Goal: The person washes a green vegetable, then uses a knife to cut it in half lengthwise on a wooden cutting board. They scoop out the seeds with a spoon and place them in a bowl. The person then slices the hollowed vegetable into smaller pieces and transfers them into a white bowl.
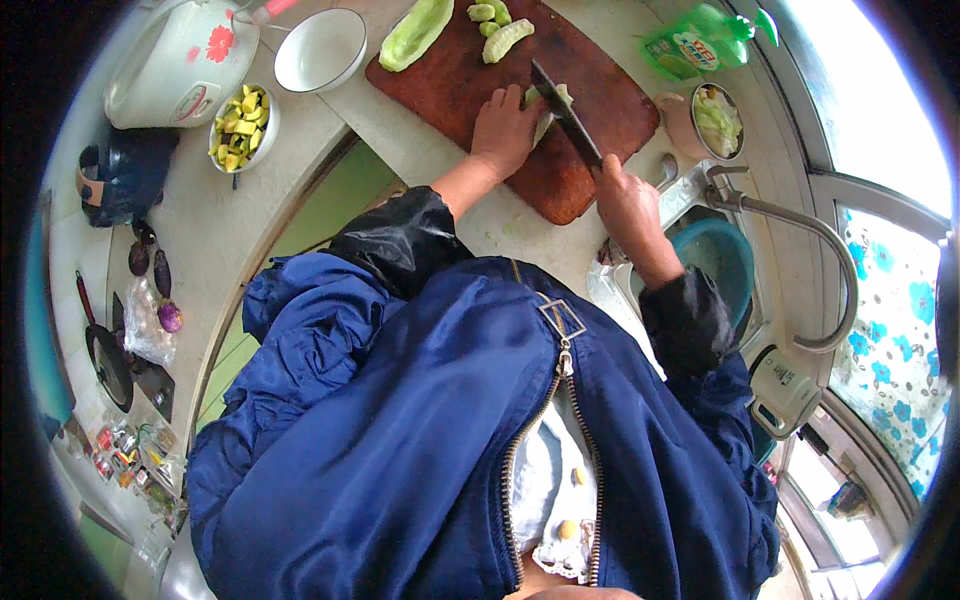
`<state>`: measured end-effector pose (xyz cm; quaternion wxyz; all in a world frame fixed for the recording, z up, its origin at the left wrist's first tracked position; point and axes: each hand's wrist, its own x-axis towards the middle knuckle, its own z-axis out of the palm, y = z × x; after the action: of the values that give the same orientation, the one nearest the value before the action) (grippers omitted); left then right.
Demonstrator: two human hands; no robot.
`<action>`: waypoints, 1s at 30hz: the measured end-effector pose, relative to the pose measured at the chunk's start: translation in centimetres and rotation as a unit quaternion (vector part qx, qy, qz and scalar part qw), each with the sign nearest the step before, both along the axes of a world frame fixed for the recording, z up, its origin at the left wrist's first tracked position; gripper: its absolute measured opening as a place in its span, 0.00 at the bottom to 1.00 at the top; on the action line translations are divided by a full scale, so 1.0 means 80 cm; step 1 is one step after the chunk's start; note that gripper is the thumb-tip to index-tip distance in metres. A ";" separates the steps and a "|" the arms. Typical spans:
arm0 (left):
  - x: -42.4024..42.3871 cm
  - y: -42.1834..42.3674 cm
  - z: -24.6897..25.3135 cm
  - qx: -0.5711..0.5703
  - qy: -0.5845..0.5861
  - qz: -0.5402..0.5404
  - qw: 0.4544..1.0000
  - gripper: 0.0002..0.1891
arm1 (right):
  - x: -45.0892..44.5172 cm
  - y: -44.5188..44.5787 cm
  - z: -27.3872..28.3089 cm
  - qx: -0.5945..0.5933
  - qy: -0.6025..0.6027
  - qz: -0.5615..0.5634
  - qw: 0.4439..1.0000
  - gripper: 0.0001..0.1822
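My right hand point(630, 202) grips the handle of a kitchen knife point(566, 112), its dark blade slanting across a brown wooden cutting board point(600, 82). Just left of the blade, my left hand point(508, 129) presses a pale green vegetable piece point(543, 129) against the board. The blade partly hides that piece, and whether it has cut through cannot be seen. At the board's far left rests a hollowed pale green gourd half point(416, 34). Near it lie several small green pieces and a curved whitish-green chunk point(508, 40).
Left of the board stand an empty white bowl point(321, 51), a bowl of diced yellow-green vegetable point(241, 129) and a rice cooker point(180, 67). To the right are a green soap bottle point(697, 45), a pot of leafy pieces point(718, 120), a curved faucet point(832, 247) and a blue basin point(716, 255).
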<state>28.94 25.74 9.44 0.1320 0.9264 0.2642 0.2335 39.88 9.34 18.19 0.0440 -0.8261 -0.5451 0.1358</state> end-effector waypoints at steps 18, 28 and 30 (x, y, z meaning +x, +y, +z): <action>-0.003 0.000 0.003 0.000 -0.013 0.025 1.000 0.13 | 0.003 0.014 0.016 -0.026 0.003 -0.003 1.000 0.09; -0.002 0.002 -0.001 -0.010 -0.043 -0.002 0.999 0.16 | 0.007 0.010 0.005 0.011 0.003 -0.021 1.000 0.12; -0.003 0.002 0.005 -0.022 -0.013 0.004 1.000 0.15 | 0.009 0.015 -0.014 0.005 0.002 -0.011 1.000 0.12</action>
<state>28.70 25.90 9.88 0.1545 0.9193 0.2713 0.2398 40.60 10.54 17.04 0.0504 -0.8319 -0.5362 0.1339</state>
